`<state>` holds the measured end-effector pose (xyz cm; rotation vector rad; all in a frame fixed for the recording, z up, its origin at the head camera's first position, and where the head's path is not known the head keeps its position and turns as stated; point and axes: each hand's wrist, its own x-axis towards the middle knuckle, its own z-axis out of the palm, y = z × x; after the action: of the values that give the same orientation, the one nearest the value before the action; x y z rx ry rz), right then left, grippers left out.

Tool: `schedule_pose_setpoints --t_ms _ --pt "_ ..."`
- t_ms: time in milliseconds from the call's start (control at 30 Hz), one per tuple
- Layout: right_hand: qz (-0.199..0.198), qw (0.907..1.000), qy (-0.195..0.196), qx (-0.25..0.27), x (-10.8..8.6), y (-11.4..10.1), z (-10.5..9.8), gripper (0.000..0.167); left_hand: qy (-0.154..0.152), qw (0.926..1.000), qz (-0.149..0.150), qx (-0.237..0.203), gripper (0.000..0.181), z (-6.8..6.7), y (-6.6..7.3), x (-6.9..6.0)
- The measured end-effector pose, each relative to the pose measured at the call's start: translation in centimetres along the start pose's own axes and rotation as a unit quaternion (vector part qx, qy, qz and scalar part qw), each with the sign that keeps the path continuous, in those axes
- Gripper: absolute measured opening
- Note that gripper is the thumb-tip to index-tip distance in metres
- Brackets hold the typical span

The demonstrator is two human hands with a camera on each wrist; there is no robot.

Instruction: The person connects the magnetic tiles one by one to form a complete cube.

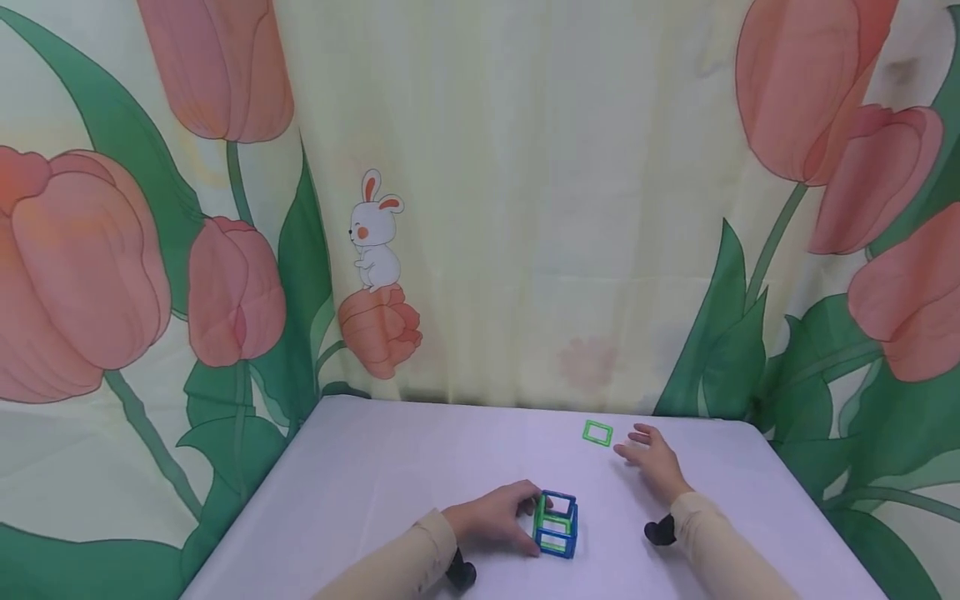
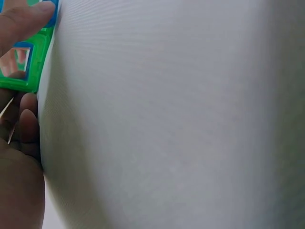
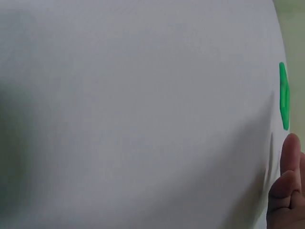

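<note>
A small box-shaped frame of blue and green magnetic tiles (image 1: 556, 524) stands on the table, right beside my left hand (image 1: 497, 518). My left thumb and fingers curl round its left side, and in the left wrist view the thumb lies against the green and blue tile edges (image 2: 42, 52). Further back, my right hand (image 1: 654, 463) reaches over the table with its fingers extended and nothing held. Just left of those fingertips lies a single green square magnetic tile (image 1: 587, 433), a small gap away. The right wrist view shows that green tile (image 3: 284, 98) edge-on beyond the fingers.
The table (image 1: 390, 467) has a white cloth over it. Behind it hangs a curtain (image 1: 495, 250) printed with tulips and a rabbit. Dark rounded wrist devices (image 1: 660, 531) sit under both sleeves.
</note>
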<state>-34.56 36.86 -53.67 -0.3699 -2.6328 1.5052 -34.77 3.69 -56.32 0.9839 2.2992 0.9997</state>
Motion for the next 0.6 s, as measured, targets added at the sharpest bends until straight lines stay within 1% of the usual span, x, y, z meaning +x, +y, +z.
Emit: schedule_pose_setpoints --t_ms 133,200,267,367,500,600 --pt "-0.017 0.9990 0.007 -0.040 1.0 0.0 1.4 0.087 -0.001 1.0000 0.010 -0.002 0.063 0.1 0.0 0.0" --pt "-0.028 0.9969 0.007 -0.073 1.5 0.0 1.9 0.091 -0.002 0.9999 0.013 -0.001 0.063 0.1 0.1 0.1" --pt "-0.035 0.9950 0.005 -0.093 1.9 0.0 2.3 0.095 -0.003 0.9999 0.015 0.000 0.063 0.1 0.3 0.1" --pt "-0.032 0.9937 -0.001 -0.107 2.3 -0.2 2.9 0.099 -0.004 0.9999 0.014 -0.001 0.063 0.1 0.5 0.1" --pt "-0.028 0.9925 0.007 -0.119 2.7 -0.5 3.4 0.098 -0.002 1.0000 0.009 0.000 0.063 -0.1 0.6 -0.1" --pt "-0.033 0.9913 0.011 -0.127 2.9 -0.6 3.8 0.098 0.000 1.0000 0.002 0.003 0.062 -0.1 0.4 -0.3"
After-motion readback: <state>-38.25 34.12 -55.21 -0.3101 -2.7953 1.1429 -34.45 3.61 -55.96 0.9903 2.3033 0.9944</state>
